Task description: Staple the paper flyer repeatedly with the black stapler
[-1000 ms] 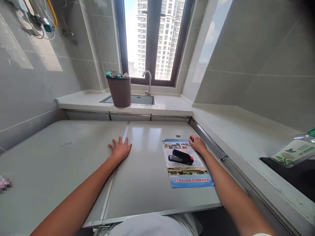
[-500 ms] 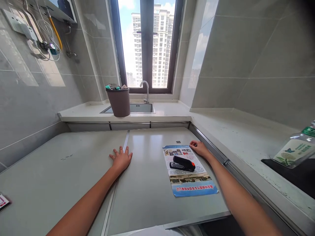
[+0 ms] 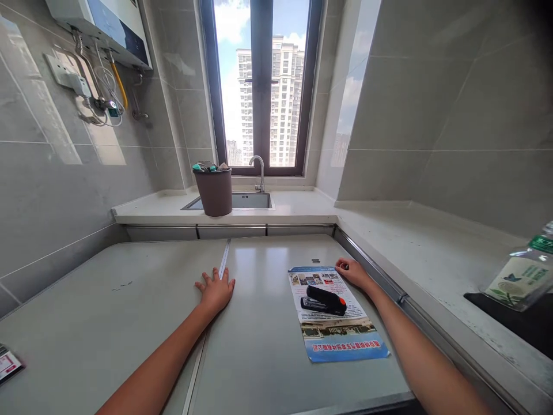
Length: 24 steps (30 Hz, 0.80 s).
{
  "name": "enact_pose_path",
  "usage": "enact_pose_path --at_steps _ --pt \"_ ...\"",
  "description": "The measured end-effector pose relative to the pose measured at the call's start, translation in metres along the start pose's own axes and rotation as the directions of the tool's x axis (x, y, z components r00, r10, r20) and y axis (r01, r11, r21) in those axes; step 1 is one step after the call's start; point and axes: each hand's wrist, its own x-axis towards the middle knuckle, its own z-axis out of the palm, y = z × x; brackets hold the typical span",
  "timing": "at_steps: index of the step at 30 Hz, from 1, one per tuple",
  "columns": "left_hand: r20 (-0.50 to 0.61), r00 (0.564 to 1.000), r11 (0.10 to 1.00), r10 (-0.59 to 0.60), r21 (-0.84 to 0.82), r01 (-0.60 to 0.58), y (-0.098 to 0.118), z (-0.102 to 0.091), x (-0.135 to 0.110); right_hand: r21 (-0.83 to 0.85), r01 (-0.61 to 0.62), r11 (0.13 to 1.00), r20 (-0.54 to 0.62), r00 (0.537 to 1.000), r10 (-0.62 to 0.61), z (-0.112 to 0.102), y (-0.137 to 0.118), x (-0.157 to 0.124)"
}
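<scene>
My left hand [image 3: 216, 293] lies flat with fingers spread across the light strip [image 3: 225, 256] joining the two table boards. My right hand [image 3: 353, 271] rests by the top right corner of a printed leaflet [image 3: 317, 329], its fingers curled together. Whether anything is between those fingers I cannot make out. On the leaflet, which faces away from me, sits a black stapler [image 3: 324, 300] with a red-orange button at its right end. Just beyond the paper's top edge lie two small dark strips of staples [image 3: 315, 261].
A brown bin [image 3: 214, 193] filled with odds and ends stands at the sink [image 3: 253, 201] edge, beside a faucet [image 3: 261, 173]. To the right, a clear bottle [image 3: 521, 276] stands on the counter [image 3: 415, 253]. A small card-like item [image 3: 8, 364] lies at far left.
The whole view has shifted slightly, so everything appears a little lower and to the right. Both hands, the leaflet and the stapler keep their places on the table.
</scene>
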Motion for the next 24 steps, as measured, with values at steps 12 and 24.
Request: enact_pose_path --at_steps 12,24 --pt "0.000 1.000 1.000 -0.010 0.002 0.010 0.0012 -0.0003 -0.0005 -0.016 -0.003 1.000 0.016 1.000 0.003 0.0041 0.0053 0.0030" --pt "0.006 1.000 0.999 -0.012 -0.029 0.012 0.0007 0.0008 0.0010 -0.028 0.007 1.000 0.017 1.000 -0.007 0.0029 0.0022 0.0016"
